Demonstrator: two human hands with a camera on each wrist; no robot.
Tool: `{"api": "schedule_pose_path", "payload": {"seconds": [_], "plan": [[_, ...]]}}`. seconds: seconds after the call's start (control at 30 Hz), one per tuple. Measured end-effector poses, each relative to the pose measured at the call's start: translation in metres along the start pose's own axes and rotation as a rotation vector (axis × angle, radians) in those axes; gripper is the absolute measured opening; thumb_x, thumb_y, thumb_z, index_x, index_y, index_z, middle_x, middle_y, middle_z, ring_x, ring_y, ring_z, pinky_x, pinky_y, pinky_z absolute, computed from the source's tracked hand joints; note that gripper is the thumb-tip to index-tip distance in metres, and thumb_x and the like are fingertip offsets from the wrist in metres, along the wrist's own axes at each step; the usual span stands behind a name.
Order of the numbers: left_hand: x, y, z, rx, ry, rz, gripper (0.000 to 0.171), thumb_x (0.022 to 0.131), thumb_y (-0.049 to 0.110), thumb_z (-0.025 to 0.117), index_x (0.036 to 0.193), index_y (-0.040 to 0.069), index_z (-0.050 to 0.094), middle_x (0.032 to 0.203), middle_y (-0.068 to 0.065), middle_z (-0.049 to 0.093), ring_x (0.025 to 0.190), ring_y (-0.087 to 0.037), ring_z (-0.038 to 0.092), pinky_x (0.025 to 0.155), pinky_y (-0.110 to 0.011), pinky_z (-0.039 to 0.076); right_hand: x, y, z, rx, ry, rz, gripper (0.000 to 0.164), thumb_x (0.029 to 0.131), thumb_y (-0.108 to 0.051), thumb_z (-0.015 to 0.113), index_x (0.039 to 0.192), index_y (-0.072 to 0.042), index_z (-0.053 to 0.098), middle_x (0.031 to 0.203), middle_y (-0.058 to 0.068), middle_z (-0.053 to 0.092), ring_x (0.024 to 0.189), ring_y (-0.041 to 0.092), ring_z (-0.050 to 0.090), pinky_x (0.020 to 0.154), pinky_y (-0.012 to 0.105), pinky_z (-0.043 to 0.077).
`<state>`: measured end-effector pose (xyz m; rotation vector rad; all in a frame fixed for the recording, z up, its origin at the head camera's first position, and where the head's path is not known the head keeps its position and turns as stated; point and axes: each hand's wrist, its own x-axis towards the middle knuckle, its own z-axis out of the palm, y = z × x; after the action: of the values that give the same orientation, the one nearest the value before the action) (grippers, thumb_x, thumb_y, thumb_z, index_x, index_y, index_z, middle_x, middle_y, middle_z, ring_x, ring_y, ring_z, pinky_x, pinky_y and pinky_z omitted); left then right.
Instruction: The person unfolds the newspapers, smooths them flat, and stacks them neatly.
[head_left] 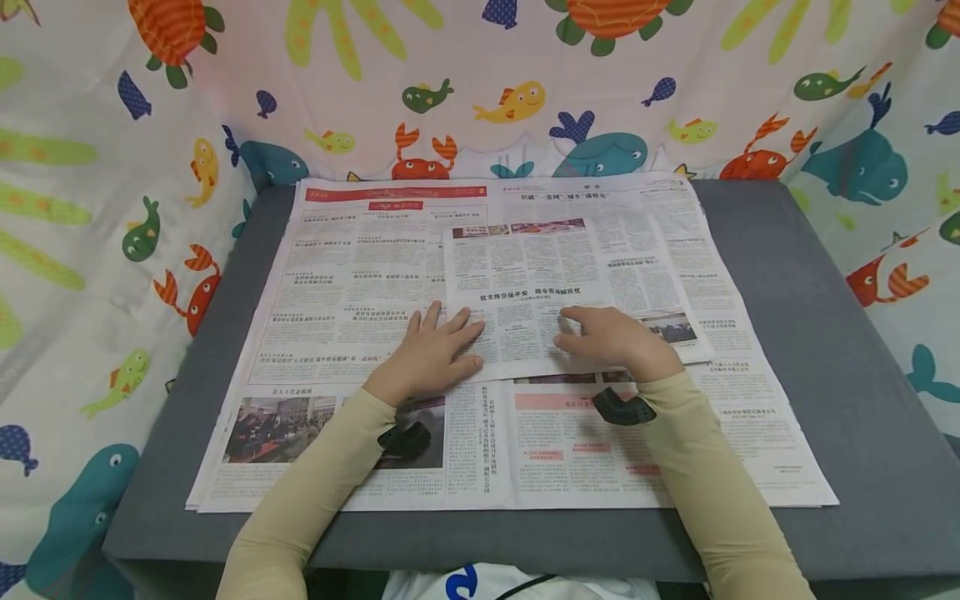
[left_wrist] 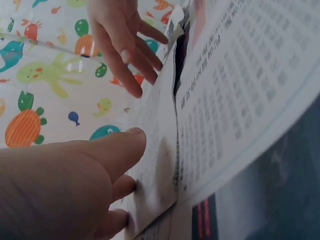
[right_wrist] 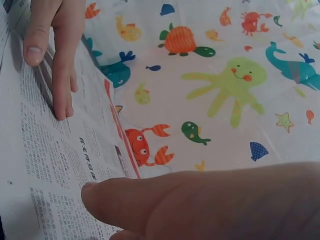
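A smaller folded newspaper (head_left: 525, 333) lies over a large spread newspaper (head_left: 330, 325). My left hand (head_left: 427, 354) rests at its lower left edge, fingers spread, partly on the large sheet. My right hand (head_left: 618, 337) is over the lower right part of the folded one, forefinger extended and pointing left. Neither hand grips the paper. In the left wrist view, the folded paper's near edge (left_wrist: 170, 125) stands slightly raised, and the right hand's loose fingers (left_wrist: 132, 80) show beyond it. In the right wrist view, the left hand's fingers (right_wrist: 60, 90) point down along the printed sheet.
A grey table (head_left: 795, 275) carries the newspapers, with a strip showing on each side. Behind and beside it hangs a white curtain (head_left: 480, 50) printed with sea animals. Black devices (head_left: 405, 440) sit under both wrists. Part of a white shirt (head_left: 495, 583) shows at the near edge.
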<state>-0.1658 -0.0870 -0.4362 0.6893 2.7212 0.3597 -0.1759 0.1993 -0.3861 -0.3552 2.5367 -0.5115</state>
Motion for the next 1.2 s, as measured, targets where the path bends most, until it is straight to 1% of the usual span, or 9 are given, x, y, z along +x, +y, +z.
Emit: {"api": "schedule_pose_path", "payload": {"seconds": [0.1,0.27,0.4,0.57,0.73,0.9,0.97,1.1,1.2], "plan": [[-0.002,0.004,-0.001,0.014,-0.001,0.0,0.065,0.102,0.053,0.051,0.159,0.025,0.04,0.168,-0.009,0.03,0.156,-0.052,0.008,0.123,-0.071,0.007,0.001,-0.001,0.001,0.004,0.013,0.01,0.067,0.103,-0.04,0.052,0.158,-0.004,0.037,0.152,0.026,0.051,0.137,0.045,0.052,0.113,0.06,0.041],[-0.007,0.014,-0.003,0.052,-0.006,0.029,0.063,0.101,0.054,0.053,0.155,0.022,0.046,0.163,-0.012,0.039,0.155,-0.053,0.015,0.122,-0.072,0.009,0.006,-0.001,0.003,0.025,0.01,0.024,0.067,0.103,-0.038,0.052,0.159,-0.005,0.034,0.157,0.026,0.043,0.143,0.047,0.044,0.115,0.062,0.038],[-0.012,0.024,-0.005,0.053,-0.02,0.056,0.061,0.1,0.053,0.055,0.151,0.02,0.052,0.159,-0.014,0.046,0.154,-0.053,0.019,0.122,-0.072,0.01,0.014,0.002,0.005,0.004,0.036,0.009,0.068,0.102,-0.039,0.053,0.159,-0.006,0.034,0.157,0.025,0.043,0.143,0.048,0.044,0.115,0.062,0.038],[-0.018,0.037,-0.007,0.065,-0.031,0.115,0.055,0.1,0.052,0.057,0.144,0.019,0.06,0.152,-0.014,0.055,0.152,-0.051,0.027,0.121,-0.072,0.012,0.027,0.005,0.007,-0.019,0.078,-0.004,0.07,0.099,-0.039,0.054,0.158,-0.004,0.036,0.155,0.027,0.046,0.142,0.047,0.046,0.115,0.06,0.039],[-0.022,0.048,-0.002,0.093,-0.037,0.196,0.052,0.1,0.052,0.058,0.141,0.021,0.063,0.149,-0.01,0.059,0.15,-0.048,0.033,0.12,-0.071,0.017,0.044,0.006,0.001,-0.037,0.075,-0.021,0.07,0.1,-0.039,0.055,0.157,-0.002,0.037,0.155,0.03,0.044,0.143,0.049,0.043,0.117,0.06,0.036],[-0.022,0.057,0.007,0.092,-0.062,0.29,0.053,0.101,0.053,0.056,0.145,0.023,0.06,0.155,-0.007,0.053,0.15,-0.044,0.034,0.12,-0.07,0.02,0.064,0.004,-0.009,-0.034,0.043,-0.06,0.068,0.102,-0.039,0.055,0.158,-0.004,0.037,0.16,0.026,0.039,0.15,0.047,0.034,0.122,0.06,0.029],[-0.021,0.059,0.013,0.088,-0.071,0.319,0.055,0.101,0.054,0.054,0.148,0.024,0.057,0.16,-0.006,0.047,0.152,-0.043,0.031,0.121,-0.07,0.019,0.073,0.002,-0.012,-0.041,0.035,-0.071,0.068,0.102,-0.039,0.055,0.158,-0.006,0.037,0.162,0.025,0.036,0.152,0.047,0.029,0.124,0.06,0.025],[-0.018,0.062,0.022,0.082,-0.078,0.352,0.061,0.101,0.057,0.052,0.154,0.028,0.048,0.166,-0.004,0.037,0.156,-0.044,0.022,0.122,-0.069,0.017,0.088,-0.002,-0.012,-0.062,0.038,-0.093,0.071,0.101,-0.042,0.057,0.159,-0.008,0.036,0.165,0.025,0.029,0.154,0.05,0.021,0.125,0.062,0.02],[-0.017,0.062,0.028,0.07,-0.075,0.368,0.064,0.101,0.058,0.051,0.157,0.028,0.042,0.168,-0.004,0.031,0.158,-0.045,0.015,0.123,-0.069,0.014,0.097,-0.005,-0.009,-0.088,0.058,-0.105,0.074,0.098,-0.045,0.06,0.159,-0.011,0.036,0.166,0.026,0.026,0.153,0.053,0.019,0.123,0.065,0.023]]}}
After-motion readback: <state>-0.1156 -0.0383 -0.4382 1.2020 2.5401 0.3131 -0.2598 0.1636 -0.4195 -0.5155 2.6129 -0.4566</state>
